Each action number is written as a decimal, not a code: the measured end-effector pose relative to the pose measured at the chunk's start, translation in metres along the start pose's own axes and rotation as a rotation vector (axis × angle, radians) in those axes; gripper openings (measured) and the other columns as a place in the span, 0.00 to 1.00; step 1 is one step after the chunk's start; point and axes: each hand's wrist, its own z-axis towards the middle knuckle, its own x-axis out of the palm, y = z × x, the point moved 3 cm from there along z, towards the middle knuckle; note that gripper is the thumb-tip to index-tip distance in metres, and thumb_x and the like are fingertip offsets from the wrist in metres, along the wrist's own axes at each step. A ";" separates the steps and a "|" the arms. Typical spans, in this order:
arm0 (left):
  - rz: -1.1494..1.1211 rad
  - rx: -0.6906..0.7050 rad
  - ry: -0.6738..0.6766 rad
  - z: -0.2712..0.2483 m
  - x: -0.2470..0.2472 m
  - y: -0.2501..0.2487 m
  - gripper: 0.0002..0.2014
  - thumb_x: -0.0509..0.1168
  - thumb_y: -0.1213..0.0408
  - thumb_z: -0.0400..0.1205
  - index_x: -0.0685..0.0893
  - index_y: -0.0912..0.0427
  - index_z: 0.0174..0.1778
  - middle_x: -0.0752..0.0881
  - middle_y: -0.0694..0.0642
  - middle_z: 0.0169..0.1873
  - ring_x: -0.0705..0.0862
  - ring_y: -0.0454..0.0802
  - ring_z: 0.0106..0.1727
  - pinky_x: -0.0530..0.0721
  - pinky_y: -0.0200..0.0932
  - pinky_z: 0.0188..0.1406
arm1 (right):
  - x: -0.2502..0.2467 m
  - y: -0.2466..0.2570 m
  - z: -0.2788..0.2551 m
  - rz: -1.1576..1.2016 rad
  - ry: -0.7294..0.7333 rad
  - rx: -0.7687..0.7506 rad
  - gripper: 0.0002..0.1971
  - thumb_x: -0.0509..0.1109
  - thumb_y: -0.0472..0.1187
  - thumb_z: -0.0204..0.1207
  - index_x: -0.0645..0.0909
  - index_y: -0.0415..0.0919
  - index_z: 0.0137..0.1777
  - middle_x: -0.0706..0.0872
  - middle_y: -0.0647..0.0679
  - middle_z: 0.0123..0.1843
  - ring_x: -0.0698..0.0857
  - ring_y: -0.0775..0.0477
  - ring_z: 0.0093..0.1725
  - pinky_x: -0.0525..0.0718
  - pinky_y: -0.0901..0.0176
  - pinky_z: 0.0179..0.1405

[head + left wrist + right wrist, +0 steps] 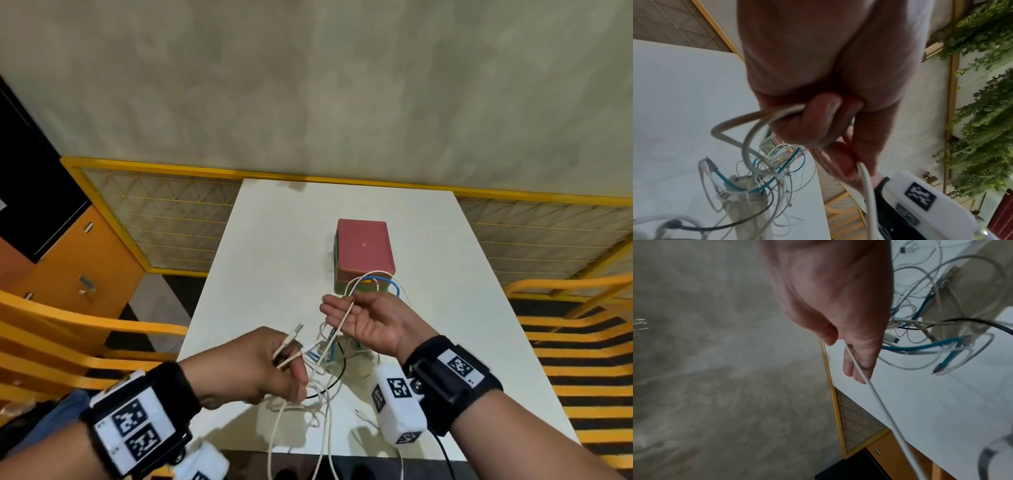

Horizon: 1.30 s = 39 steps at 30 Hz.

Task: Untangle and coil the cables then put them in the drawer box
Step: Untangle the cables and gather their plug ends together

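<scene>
Two hands [260, 363] [363, 318] above tangled cables [329, 363], table edge [308, 454] near.

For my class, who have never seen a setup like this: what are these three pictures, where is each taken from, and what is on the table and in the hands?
No machine here: a person wears three cameras, one on the head and one on each wrist. The head view looks down at a white table with a red-topped drawer box and a tangle of cables, white, blue and black. The left hand grips a white cable with curled fingers; the left wrist view shows this close up. The right hand lies open, palm up, with that cable draped across it; the right wrist view looks along it.
</scene>
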 end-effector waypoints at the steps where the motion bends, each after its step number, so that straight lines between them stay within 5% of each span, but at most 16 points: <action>1: 0.024 -0.004 0.055 -0.007 0.001 0.001 0.06 0.79 0.72 0.71 0.88 0.60 0.37 0.82 0.54 0.25 0.71 0.45 0.20 0.63 0.40 0.22 | 0.001 -0.001 0.002 0.021 -0.007 -0.003 0.19 0.51 0.36 0.89 0.71 0.30 0.75 0.89 0.26 0.51 0.87 0.30 0.61 0.89 0.35 0.39; 3: 0.112 -0.007 0.230 -0.020 0.006 0.000 0.06 0.79 0.69 0.72 0.90 0.55 0.37 0.84 0.53 0.28 0.74 0.45 0.24 0.67 0.42 0.25 | 0.002 0.004 0.004 0.065 -0.013 -0.035 0.20 0.49 0.34 0.89 0.72 0.24 0.73 0.89 0.27 0.48 0.89 0.32 0.58 0.90 0.39 0.45; 5: 0.238 -0.001 0.322 -0.029 0.010 0.000 0.06 0.79 0.66 0.72 0.90 0.52 0.38 0.87 0.54 0.33 0.80 0.45 0.31 0.74 0.43 0.33 | 0.004 0.015 0.002 0.089 -0.029 -0.109 0.16 0.49 0.31 0.88 0.78 0.23 0.57 0.91 0.29 0.37 0.93 0.36 0.36 0.90 0.42 0.32; 7: 0.277 0.016 0.208 -0.028 0.003 0.000 0.06 0.78 0.68 0.73 0.88 0.54 0.39 0.88 0.55 0.36 0.80 0.39 0.29 0.75 0.37 0.30 | 0.009 0.027 -0.005 0.034 -0.046 -0.173 0.15 0.51 0.32 0.88 0.78 0.27 0.49 0.92 0.34 0.35 0.93 0.40 0.31 0.90 0.42 0.29; 11: 0.134 0.046 -0.110 -0.015 -0.019 -0.006 0.07 0.74 0.67 0.79 0.84 0.68 0.41 0.83 0.47 0.26 0.68 0.42 0.20 0.63 0.38 0.20 | 0.015 0.030 -0.032 -0.261 -0.001 -0.234 0.05 0.62 0.37 0.85 0.79 0.39 0.51 0.93 0.41 0.43 0.93 0.44 0.39 0.90 0.46 0.36; 16: -0.175 0.126 -0.356 -0.007 -0.044 -0.028 0.07 0.66 0.68 0.84 0.80 0.63 0.40 0.72 0.55 0.23 0.64 0.44 0.19 0.58 0.36 0.18 | -0.018 0.006 -0.069 -1.121 0.014 -0.306 0.06 0.71 0.32 0.76 0.86 0.44 0.43 0.88 0.45 0.43 0.81 0.54 0.38 0.76 0.62 0.33; 21: -0.258 0.241 -0.381 -0.008 -0.053 -0.060 0.07 0.70 0.62 0.78 0.84 0.64 0.41 0.66 0.49 0.18 0.63 0.43 0.17 0.65 0.36 0.17 | -0.069 -0.038 -0.084 -1.651 0.160 0.013 0.08 0.70 0.37 0.66 0.90 0.46 0.41 0.89 0.53 0.36 0.84 0.58 0.35 0.81 0.59 0.41; 25: -0.240 0.344 -0.402 -0.010 -0.053 -0.081 0.06 0.68 0.64 0.72 0.82 0.63 0.40 0.83 0.46 0.21 0.64 0.42 0.17 0.72 0.36 0.18 | -0.109 -0.059 -0.083 -2.042 0.255 0.317 0.12 0.69 0.50 0.65 0.85 0.63 0.48 0.87 0.64 0.47 0.83 0.60 0.49 0.78 0.63 0.50; 27: -0.205 0.375 -0.422 -0.009 -0.052 -0.084 0.03 0.72 0.69 0.75 0.85 0.64 0.42 0.81 0.45 0.20 0.64 0.43 0.18 0.72 0.38 0.20 | -0.126 -0.048 -0.068 -1.987 0.121 0.213 0.10 0.68 0.50 0.70 0.86 0.56 0.50 0.89 0.58 0.49 0.82 0.58 0.46 0.77 0.65 0.45; 29: -0.194 0.397 -0.444 -0.009 -0.050 -0.084 0.03 0.68 0.71 0.80 0.88 0.65 0.45 0.72 0.46 0.17 0.64 0.45 0.20 0.71 0.39 0.22 | -0.142 -0.024 -0.044 -1.704 -0.162 -0.084 0.07 0.66 0.44 0.76 0.84 0.46 0.41 0.91 0.48 0.42 0.84 0.53 0.38 0.81 0.61 0.40; 32: -0.221 0.441 -0.435 -0.010 -0.044 -0.082 0.07 0.68 0.65 0.80 0.92 0.58 0.45 0.66 0.47 0.18 0.63 0.46 0.20 0.72 0.40 0.23 | -0.163 0.013 -0.008 -1.531 -0.534 -0.442 0.11 0.66 0.36 0.78 0.82 0.49 0.37 0.88 0.51 0.33 0.86 0.46 0.36 0.83 0.56 0.41; 39: -0.238 0.454 -0.481 -0.010 -0.041 -0.075 0.11 0.65 0.60 0.77 0.93 0.56 0.44 0.67 0.47 0.16 0.64 0.44 0.18 0.72 0.40 0.22 | -0.144 -0.001 0.056 -1.894 -0.456 -0.382 0.09 0.62 0.40 0.78 0.84 0.48 0.45 0.89 0.45 0.51 0.84 0.43 0.46 0.81 0.55 0.43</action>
